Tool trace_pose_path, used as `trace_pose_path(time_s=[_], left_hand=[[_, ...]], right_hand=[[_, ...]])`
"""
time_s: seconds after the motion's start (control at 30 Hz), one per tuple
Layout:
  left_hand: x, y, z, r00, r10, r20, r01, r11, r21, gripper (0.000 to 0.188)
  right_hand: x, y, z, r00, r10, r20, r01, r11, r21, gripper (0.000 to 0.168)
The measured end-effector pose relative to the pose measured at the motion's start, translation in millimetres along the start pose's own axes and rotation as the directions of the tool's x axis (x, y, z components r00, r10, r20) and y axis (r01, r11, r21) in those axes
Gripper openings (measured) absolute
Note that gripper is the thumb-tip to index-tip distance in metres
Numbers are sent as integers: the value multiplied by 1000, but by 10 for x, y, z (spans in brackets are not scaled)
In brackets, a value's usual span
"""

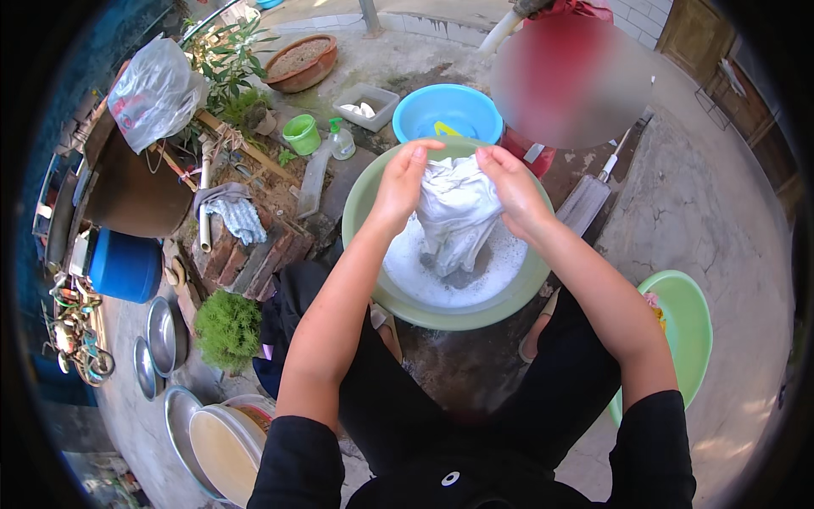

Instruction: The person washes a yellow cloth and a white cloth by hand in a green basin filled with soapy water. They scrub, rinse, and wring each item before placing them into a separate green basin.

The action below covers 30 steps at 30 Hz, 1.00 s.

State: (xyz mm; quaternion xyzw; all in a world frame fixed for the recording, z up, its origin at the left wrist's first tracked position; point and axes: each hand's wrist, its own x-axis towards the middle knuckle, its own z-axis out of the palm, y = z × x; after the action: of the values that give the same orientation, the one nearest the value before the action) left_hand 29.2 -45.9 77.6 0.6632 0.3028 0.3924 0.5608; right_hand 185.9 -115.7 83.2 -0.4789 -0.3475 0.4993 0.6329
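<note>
A wet white cloth (459, 203) hangs bunched between my two hands, its lower end reaching the sudsy water (407, 267) in a large pale green basin (445, 319). My left hand (404, 180) grips its upper left side, and my right hand (514, 186) grips its upper right side. The basin stands on the ground between my feet. Behind it sits a blue basin (413, 111) with a yellow object (446, 129) in it.
Left of the basins are a green bucket (301, 135), a pump bottle (341, 141), a grey tub (385, 114) and stacked bricks (238, 257) with cloths. At right lie a long-handled tool (585, 200) and a light green basin (690, 331). A person (572, 9), largely blurred, is ahead.
</note>
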Motion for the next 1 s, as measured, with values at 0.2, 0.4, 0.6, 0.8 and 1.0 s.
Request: trace_pose_path(time_s=[0.2, 0.4, 0.6, 0.8, 1.0], left_hand=[[-237, 239, 192, 942, 237, 236, -322, 835, 447, 33], [-93, 260, 133, 937, 330, -117, -305, 933, 191, 19], [-116, 496, 219, 998, -42, -52, 1, 787, -617, 25], [28, 213, 17, 978, 4, 210, 170, 578, -799, 23], [28, 280, 115, 974, -216, 63, 188, 629, -754, 35]], right_hand=[[87, -176, -106, 997, 82, 10, -82, 975, 208, 26], [-144, -211, 230, 955, 183, 235, -209, 974, 90, 35], [-143, -125, 178, 801, 294, 522, -57, 905, -421, 38], [-185, -212, 256, 846, 271, 458, 47, 819, -572, 36], [-191, -45, 224, 874, 179, 451, 150, 784, -602, 39]])
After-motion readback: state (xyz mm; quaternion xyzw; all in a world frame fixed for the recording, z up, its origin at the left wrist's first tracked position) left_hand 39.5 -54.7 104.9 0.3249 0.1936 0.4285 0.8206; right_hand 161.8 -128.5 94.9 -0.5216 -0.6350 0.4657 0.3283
